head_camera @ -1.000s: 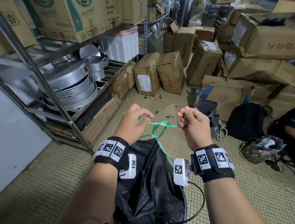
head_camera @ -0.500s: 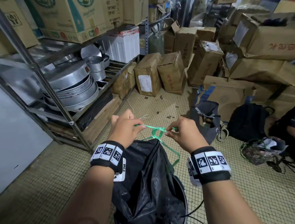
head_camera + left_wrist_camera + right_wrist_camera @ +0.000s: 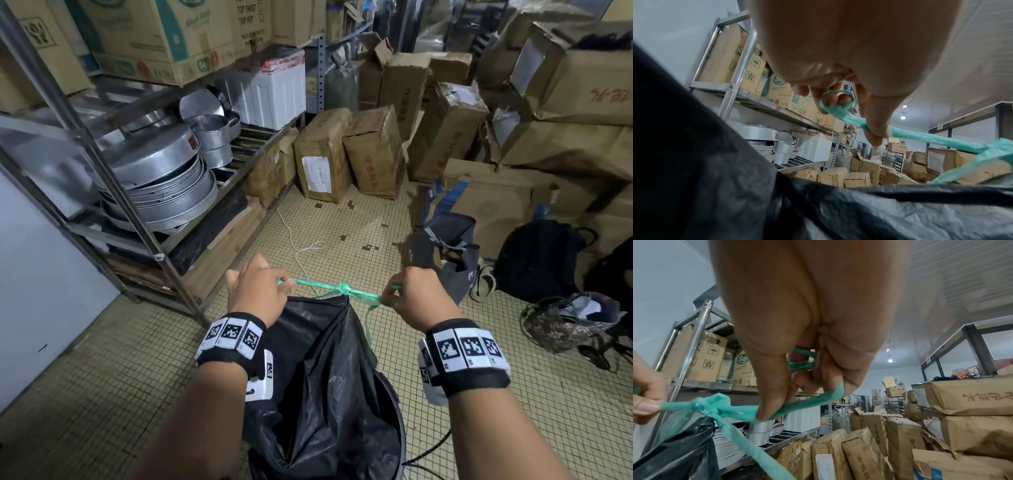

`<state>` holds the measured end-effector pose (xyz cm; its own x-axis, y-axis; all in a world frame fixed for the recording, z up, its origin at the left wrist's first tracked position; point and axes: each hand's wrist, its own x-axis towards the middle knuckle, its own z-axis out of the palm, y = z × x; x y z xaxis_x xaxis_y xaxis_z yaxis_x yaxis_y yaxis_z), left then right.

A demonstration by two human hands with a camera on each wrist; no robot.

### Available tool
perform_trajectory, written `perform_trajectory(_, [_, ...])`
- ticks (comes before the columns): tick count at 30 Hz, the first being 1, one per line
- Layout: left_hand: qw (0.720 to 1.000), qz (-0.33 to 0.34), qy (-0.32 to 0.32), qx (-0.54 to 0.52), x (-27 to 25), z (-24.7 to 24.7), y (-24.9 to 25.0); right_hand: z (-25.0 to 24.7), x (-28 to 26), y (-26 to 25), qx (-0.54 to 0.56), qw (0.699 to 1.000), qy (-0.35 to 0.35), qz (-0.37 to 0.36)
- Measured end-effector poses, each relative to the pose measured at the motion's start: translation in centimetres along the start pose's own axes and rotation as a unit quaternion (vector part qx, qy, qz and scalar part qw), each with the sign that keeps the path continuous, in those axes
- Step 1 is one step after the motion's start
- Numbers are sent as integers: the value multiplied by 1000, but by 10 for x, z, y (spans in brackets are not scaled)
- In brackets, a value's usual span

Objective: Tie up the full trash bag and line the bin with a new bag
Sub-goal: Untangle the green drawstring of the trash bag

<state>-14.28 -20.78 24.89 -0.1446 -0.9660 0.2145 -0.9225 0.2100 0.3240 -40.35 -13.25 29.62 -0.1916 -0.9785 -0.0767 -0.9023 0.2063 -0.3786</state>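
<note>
- Storeroom floor [image 3: 102,394], boxes around.
- Both hands, left [image 3: 255,291] and right [image 3: 416,296], pinched green tie [image 3: 310,283] ends, knot [image 3: 343,288] taut above bag [image 3: 318,377].
- Risk: overpulling might snap thin tie; knot could slip.

We read "TOP SWEET" and "TOP HOT" beside tick boxes on a shelf carton [image 3: 248,27], and "4 x 5kg" low on a green-printed carton [image 3: 777,95]. Handling pictograms mark another carton [image 3: 702,356]. A floor box [image 3: 875,439] carries "YH" with characters we cannot make out
</note>
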Motion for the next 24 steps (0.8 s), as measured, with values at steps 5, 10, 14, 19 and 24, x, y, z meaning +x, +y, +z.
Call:
perform_trajectory(5, [999, -23, -21, 18, -1, 0, -2, 0, 0, 13, -10, 1000, 5, -11])
perform_trajectory(10, [998, -45, -30, 15, -4, 3, -4, 2, -2, 20, 7, 1000, -13, -12])
perform_trajectory(14, [998, -43, -35, 9, -3, 4, -7, 5, 1, 17, 4, 999, -25, -22])
perform_trajectory(19, [999, 3, 22, -31, -6, 11, -3, 17, 0, -5, -24, 992, -82, -92])
perform_trajectory(24, [996, 12, 87, -35, -10, 8, 4, 41, 4, -21, -89, 975, -28, -201])
